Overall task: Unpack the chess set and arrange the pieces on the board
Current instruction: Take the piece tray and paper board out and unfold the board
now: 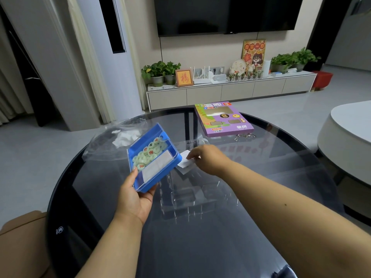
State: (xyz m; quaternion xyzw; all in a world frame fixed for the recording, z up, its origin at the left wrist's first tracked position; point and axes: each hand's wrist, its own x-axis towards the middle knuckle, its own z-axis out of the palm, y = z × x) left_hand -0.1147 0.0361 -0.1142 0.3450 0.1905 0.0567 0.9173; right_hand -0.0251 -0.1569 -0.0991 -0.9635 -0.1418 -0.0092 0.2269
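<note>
**Blue tray lifted, paper pinched**

We note the left hand (134, 194) holding the blue tray (153, 157) by its near corner, fingers wrapped under it and thumb on the rim. The tray is tilted above the round glass table (261, 227). Pale green pieces (149, 153) with red characters are heaped in its far compartment; a folded sheet (155, 168) lies in the near 1. The right hand (208, 159) is just right of the tray, fingertips narrowed on a white paper (185, 163). The purple box (222, 119) rests flat near the far rim, well apart. A clear bag (116, 137) lies behind the tray.
</note>
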